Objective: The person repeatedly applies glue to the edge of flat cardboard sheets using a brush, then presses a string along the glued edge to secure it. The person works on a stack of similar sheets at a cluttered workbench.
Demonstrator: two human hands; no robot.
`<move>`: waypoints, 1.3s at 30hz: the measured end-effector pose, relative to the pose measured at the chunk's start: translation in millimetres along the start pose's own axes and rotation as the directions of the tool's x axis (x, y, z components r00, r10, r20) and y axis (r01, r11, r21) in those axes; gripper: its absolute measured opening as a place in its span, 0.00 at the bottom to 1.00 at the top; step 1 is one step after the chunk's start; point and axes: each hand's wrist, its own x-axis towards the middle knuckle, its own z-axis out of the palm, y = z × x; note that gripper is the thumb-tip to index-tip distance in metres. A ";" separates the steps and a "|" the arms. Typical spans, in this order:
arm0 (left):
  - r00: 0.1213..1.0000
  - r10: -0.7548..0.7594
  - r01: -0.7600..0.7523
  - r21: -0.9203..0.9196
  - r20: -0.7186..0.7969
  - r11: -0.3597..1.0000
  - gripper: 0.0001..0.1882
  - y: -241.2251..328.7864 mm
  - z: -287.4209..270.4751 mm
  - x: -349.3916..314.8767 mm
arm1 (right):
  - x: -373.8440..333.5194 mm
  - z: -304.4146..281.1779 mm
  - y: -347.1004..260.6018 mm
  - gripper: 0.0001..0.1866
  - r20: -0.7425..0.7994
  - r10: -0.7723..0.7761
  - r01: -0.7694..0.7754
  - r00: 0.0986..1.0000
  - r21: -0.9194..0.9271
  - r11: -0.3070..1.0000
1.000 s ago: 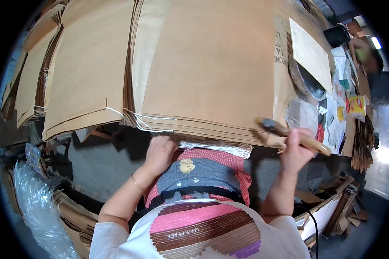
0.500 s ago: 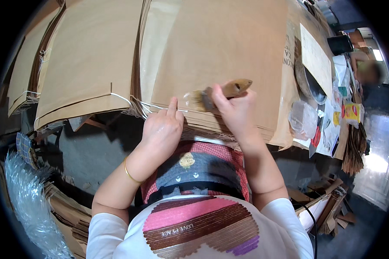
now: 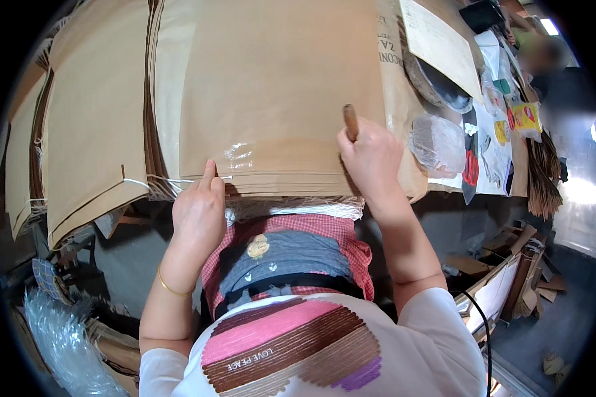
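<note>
A stack of brown kraft paper sheets (image 3: 278, 99) lies before me, its near edges fanned in thin steps. My right hand (image 3: 374, 155) is closed round a paintbrush (image 3: 350, 122), whose wooden handle sticks up; the bristles are hidden behind the hand, near the stack's front right. A shiny wet patch (image 3: 238, 156) shows on the top sheet. At the front left corner my left hand (image 3: 200, 208) rests with its index finger stretched out onto the paper, beside a white string (image 3: 179, 180). Its other fingers are partly bent and hold nothing I can see.
More brown paper stacks (image 3: 96, 112) stand to the left. On the right are a dark basin (image 3: 444, 92) under a pale board (image 3: 440, 43), a clear plastic tub (image 3: 438, 142), a red-handled tool (image 3: 470, 169) and a yellow packet (image 3: 526, 119). Another person (image 3: 540, 49) is at the far right.
My right hand has moved right with the brush, off the wet patch, and the brush handle now stands steeper. My left index finger stays at the corner by the string. The whole view has shifted.
</note>
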 end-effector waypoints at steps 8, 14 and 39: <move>0.995 -0.061 0.060 0.015 0.084 0.998 0.07 8.9 -4.3 -0.2 | -5.2 -63.7 67.4 0.08 -0.194 0.647 -0.279 0.737 0.784 0.554; 1.000 -0.024 0.022 -0.142 -0.016 0.990 0.06 8.5 -12.1 -4.3 | -26.6 -77.6 178.6 0.15 -0.232 0.018 -0.032 0.973 -0.057 0.998; 0.735 -0.622 0.223 -0.771 -0.268 0.596 0.08 -136.4 -74.4 -26.5 | -43.6 -82.1 94.4 0.07 0.340 0.058 -0.298 0.939 0.714 0.634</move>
